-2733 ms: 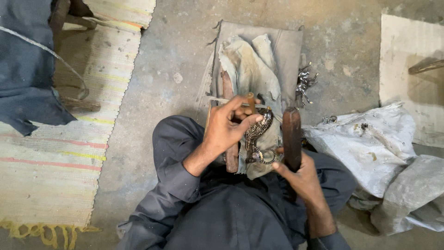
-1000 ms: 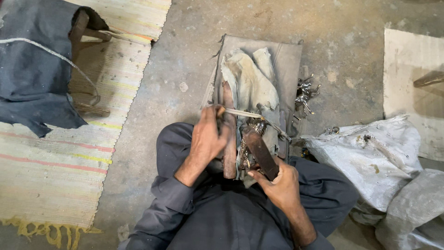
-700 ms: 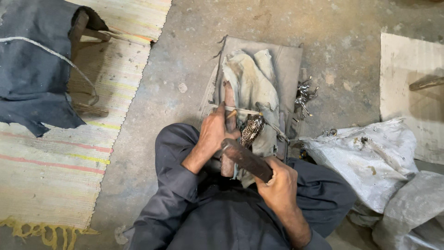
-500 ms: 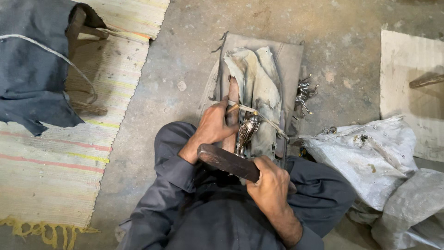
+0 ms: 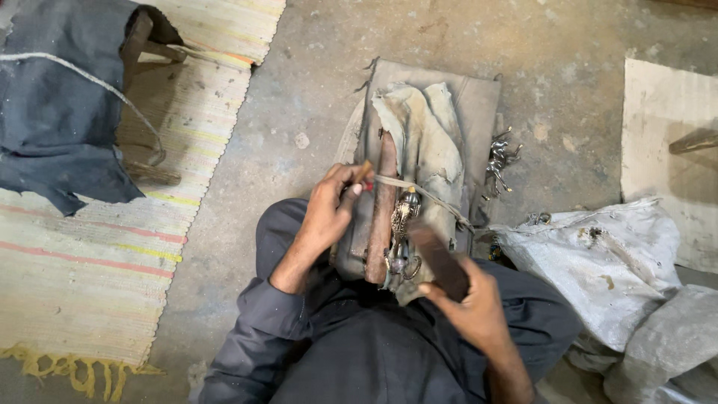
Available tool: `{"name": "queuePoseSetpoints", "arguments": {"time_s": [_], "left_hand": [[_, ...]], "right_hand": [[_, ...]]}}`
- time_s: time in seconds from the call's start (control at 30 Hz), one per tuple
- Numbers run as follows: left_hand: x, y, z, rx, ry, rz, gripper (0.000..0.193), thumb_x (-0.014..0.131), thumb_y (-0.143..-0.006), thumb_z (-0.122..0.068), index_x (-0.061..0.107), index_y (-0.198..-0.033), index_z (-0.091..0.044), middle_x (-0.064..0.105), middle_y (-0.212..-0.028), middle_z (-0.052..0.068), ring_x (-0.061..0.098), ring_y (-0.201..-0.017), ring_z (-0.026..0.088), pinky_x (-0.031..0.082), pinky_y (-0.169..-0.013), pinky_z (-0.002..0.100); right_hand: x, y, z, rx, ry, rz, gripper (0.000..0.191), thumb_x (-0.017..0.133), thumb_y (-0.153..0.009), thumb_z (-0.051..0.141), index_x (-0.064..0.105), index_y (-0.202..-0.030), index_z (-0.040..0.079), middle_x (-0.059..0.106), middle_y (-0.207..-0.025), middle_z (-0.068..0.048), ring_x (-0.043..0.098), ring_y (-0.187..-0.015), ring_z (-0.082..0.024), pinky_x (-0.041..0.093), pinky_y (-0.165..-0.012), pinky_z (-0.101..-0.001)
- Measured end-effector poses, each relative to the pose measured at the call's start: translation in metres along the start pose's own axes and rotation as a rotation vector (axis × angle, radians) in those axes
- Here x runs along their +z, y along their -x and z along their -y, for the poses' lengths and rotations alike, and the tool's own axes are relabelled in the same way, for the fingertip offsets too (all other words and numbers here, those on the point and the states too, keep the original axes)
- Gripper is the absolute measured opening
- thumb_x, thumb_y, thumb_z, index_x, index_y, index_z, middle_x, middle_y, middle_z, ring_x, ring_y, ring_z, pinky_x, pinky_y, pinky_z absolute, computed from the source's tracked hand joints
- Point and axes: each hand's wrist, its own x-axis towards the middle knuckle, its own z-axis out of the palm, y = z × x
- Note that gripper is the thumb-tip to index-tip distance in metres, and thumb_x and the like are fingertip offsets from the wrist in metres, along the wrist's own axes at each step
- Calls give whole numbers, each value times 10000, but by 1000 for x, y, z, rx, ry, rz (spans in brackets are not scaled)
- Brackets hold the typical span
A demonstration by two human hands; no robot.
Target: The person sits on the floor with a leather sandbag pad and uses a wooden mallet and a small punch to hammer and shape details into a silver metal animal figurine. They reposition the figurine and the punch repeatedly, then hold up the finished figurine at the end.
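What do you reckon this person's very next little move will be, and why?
Probably a downward tap: the right hand holds a dark wooden mallet raised beside the ornate metal piece, while the left hand steadies a small tool at the wooden block.

A striped rug (image 5: 97, 254), dark cloth (image 5: 52, 127) and grey sacks (image 5: 606, 262) lie around.
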Motion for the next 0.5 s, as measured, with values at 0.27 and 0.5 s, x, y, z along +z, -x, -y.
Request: {"name": "queuePoseSetpoints", "arguments": {"time_s": [0.27, 0.5], "left_hand": [[22, -4, -25, -173, 800, -56, 299, 688, -965, 10, 569, -1239, -8, 715, -934, 50, 689, -828, 77, 565, -719, 229], [50, -6, -43, -28, 514, -144, 376, 766, -938, 46, 623, -1285, 47, 724, -953, 39, 661, -847, 51, 560, -712, 215]], "right_hand": [[-35, -3, -59, 439, -353, -24, 315, 775, -876, 161, 679, -1128, -3, 632, -773, -17, 583, -625, -108, 487, -573, -282], [-56, -20, -38, 589, -521, 50, 352, 666, -938, 174, 668, -1267, 51, 596, -771, -15, 586, -670, -108, 500, -603, -290]]}}
